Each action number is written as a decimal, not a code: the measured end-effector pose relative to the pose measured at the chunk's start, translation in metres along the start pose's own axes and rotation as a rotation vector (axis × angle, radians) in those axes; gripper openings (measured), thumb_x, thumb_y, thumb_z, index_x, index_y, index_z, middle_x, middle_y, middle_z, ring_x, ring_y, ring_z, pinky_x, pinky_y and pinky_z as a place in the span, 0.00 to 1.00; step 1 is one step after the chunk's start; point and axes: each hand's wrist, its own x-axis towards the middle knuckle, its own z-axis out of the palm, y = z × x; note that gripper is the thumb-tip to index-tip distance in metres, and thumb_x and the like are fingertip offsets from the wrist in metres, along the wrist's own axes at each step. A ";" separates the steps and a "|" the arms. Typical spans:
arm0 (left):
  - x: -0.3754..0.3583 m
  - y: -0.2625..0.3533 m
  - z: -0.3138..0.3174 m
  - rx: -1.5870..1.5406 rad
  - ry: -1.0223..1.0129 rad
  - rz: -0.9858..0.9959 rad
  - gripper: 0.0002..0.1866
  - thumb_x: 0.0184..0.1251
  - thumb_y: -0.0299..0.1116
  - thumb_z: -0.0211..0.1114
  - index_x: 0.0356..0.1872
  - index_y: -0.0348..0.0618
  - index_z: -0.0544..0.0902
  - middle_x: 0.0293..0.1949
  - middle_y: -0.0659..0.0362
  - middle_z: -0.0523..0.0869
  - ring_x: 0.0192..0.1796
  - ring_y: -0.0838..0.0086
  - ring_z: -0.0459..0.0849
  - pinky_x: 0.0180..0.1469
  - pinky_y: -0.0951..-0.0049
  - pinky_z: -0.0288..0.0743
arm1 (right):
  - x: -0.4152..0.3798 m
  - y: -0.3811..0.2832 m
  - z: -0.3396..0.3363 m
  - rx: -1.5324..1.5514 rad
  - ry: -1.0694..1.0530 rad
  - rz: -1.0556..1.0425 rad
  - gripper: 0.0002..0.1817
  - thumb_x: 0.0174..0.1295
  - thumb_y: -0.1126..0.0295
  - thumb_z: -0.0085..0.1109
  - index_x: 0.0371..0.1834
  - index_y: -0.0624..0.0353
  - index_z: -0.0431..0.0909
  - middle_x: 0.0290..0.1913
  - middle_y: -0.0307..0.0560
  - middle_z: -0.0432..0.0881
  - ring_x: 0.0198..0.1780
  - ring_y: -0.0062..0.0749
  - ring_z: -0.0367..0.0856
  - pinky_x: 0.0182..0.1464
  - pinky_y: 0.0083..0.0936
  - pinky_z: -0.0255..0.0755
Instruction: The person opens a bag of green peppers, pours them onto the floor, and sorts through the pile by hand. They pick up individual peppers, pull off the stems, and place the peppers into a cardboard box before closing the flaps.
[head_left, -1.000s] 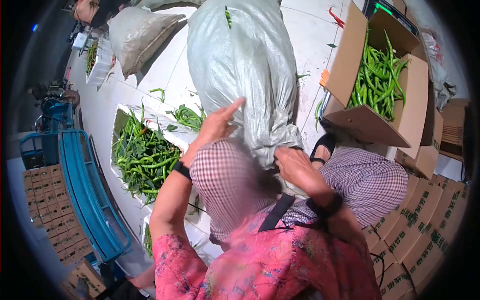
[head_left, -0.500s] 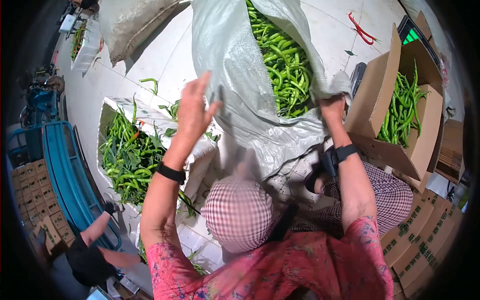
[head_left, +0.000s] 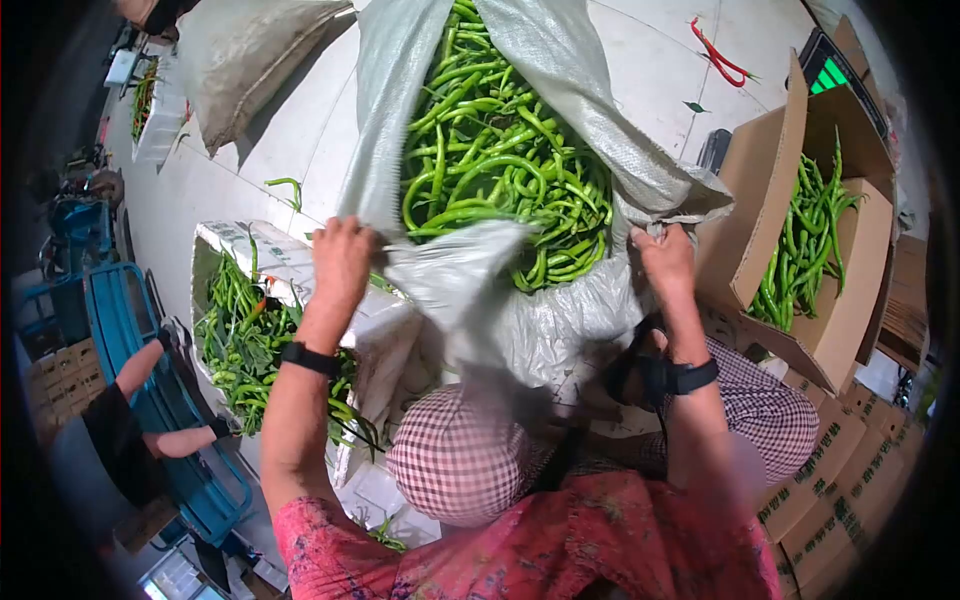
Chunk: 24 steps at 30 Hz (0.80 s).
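Left hand [head_left: 343, 258] and right hand [head_left: 666, 262] were closed on edges of a creased, whitish woven-plastic sack [head_left: 572, 70], far centre, containing slender, curled green peppers [head_left: 505, 165]. A brown cardboard carton [head_left: 768, 195] at right held more.

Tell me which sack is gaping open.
The sack held by the left hand and right hand, with green peppers showing through its gap; the other sack, at upper left, shows no opening.

The white sack [head_left: 560, 55] is cut off at the view's top, its flap [head_left: 460, 265] blurred.
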 end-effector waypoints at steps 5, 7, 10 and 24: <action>0.029 -0.053 0.044 0.015 -0.276 -0.330 0.07 0.57 0.36 0.64 0.34 0.51 0.87 0.40 0.59 0.85 0.48 0.61 0.81 0.49 0.54 0.74 | -0.018 -0.059 -0.012 0.748 -0.525 -0.078 0.22 0.54 0.68 0.70 0.49 0.67 0.74 0.43 0.54 0.80 0.48 0.36 0.80 0.53 0.31 0.74; 0.043 -0.042 0.036 -0.140 -0.283 -0.364 0.15 0.53 0.34 0.66 0.43 0.48 0.84 0.45 0.56 0.84 0.50 0.55 0.80 0.50 0.53 0.75 | -0.001 -0.053 0.013 0.247 -0.391 -0.300 0.36 0.52 0.63 0.71 0.63 0.65 0.67 0.61 0.63 0.71 0.61 0.48 0.72 0.64 0.40 0.65; 0.045 -0.014 0.030 -0.662 0.056 -0.219 0.39 0.51 0.26 0.67 0.68 0.52 0.65 0.59 0.45 0.76 0.57 0.48 0.75 0.59 0.51 0.70 | 0.043 -0.026 0.036 -0.032 0.177 -0.508 0.48 0.53 0.53 0.69 0.74 0.56 0.55 0.71 0.66 0.57 0.71 0.56 0.59 0.70 0.45 0.56; 0.063 -0.041 0.102 -0.352 0.192 -0.369 0.41 0.56 0.16 0.54 0.71 0.70 0.64 0.59 0.48 0.76 0.54 0.51 0.78 0.54 0.56 0.74 | 0.175 0.059 0.073 0.006 0.397 -0.027 0.18 0.63 0.56 0.56 0.39 0.64 0.80 0.39 0.65 0.82 0.43 0.61 0.81 0.45 0.48 0.72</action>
